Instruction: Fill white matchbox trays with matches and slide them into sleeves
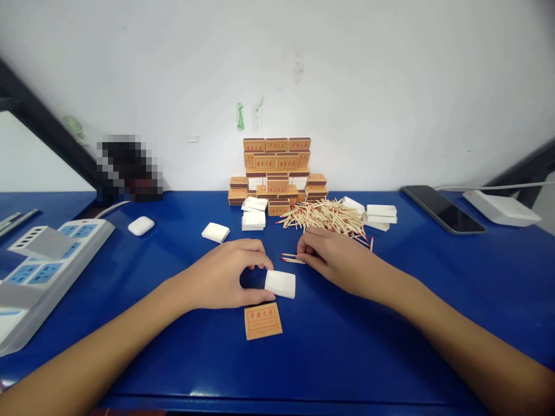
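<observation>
My left hand (229,274) holds a small white matchbox tray (280,283) by its left end, thumb at the near side and a fingertip at the far side. Right of it, my right hand (327,254) is closed in a pinch on matchsticks (292,260), whose red heads point left. Just behind that hand lies a loose heap of red-tipped matches (327,216). An orange matchbox sleeve (263,321) with red lettering rests flat in front of the tray.
Against the wall stands a stack of matchboxes (277,163). Further white trays (254,220) lie near it, with one tray (215,232) apart and several trays (380,214) right of the heap. A phone (442,209) lies right; a power strip (56,271) and white case (141,226) are left.
</observation>
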`<state>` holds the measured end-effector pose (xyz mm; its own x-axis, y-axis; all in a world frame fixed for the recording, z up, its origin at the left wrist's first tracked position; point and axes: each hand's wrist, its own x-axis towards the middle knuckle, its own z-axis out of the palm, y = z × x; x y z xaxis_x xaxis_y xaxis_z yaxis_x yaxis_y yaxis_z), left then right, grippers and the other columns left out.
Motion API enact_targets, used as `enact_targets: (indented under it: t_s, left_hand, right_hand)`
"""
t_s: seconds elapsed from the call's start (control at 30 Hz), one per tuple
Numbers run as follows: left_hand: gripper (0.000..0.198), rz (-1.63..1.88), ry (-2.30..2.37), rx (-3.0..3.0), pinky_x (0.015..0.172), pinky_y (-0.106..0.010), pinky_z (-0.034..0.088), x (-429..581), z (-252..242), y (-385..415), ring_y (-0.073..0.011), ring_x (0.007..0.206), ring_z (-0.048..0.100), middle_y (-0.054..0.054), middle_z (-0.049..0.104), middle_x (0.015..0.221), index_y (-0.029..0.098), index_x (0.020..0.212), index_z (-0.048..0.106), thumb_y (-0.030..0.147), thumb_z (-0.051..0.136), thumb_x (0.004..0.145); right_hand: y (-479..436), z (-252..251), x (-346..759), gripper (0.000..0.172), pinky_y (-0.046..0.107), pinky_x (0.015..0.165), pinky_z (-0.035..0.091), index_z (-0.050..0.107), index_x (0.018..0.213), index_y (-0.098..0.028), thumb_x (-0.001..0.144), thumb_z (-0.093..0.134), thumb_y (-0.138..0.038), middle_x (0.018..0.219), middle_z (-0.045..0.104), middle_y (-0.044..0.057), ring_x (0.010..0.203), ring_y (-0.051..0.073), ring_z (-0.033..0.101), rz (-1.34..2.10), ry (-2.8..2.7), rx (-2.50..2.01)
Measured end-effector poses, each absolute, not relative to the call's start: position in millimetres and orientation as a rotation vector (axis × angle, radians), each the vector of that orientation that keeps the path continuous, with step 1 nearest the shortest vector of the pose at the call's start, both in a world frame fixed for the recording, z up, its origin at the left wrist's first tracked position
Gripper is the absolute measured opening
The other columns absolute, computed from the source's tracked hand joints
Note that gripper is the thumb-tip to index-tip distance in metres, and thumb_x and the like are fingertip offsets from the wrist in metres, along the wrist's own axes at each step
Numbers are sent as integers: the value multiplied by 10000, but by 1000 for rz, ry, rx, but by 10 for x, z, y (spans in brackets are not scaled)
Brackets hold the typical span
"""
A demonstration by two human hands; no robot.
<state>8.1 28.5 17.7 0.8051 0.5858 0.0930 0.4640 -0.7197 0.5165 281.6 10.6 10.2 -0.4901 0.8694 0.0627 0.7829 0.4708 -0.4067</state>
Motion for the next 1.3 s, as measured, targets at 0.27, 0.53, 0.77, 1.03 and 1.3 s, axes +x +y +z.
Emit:
enact_targets:
  t_s: [0.27,0.53,0.77,1.03,1.3]
  left_hand:
    - [333,323,787,2503,763,-334,480,79,185,280,-187,878,632,-34,680,1034,236,1115,754,466,805,879]
    - [325,310,784,2505,772,-339,481,77,199,279,-187,886,629,-32,675,1031,234,1104,753,463,806,881]
    - [327,312,788,2503,765,-333,474,74,194,274,-185,884,629,-30,675,1035,237,1109,750,464,805,880]
    - [344,309,794,2510,752,-331,475,79,181,271,-176,868,625,-24,667,1028,233,1111,747,479,803,877]
    - [349,313,792,2516,749,-330,480,71,179,278,-170,861,621,-18,660,1017,235,1104,749,490,806,873]
  right_hand:
    - [155,164,2901,171,340,759,453,626,924,-209,1047,518,-259,957,687,76,869,215,627,404,-2394,-1432]
    - [233,131,3032,103,340,706,441,631,898,-205,986,578,-205,974,674,82,819,206,601,385,-2460,-1560]
    - [177,130,2921,136,338,720,445,577,875,-206,1008,547,-203,953,662,77,823,206,602,386,-2441,-1502]
    - [106,25,2741,106,321,692,431,620,913,-204,1011,578,-210,917,660,48,796,185,595,487,-2319,-1447]
    - [76,46,2786,121,321,735,462,664,1041,-219,999,657,-332,992,659,50,867,194,614,512,-2349,-1339]
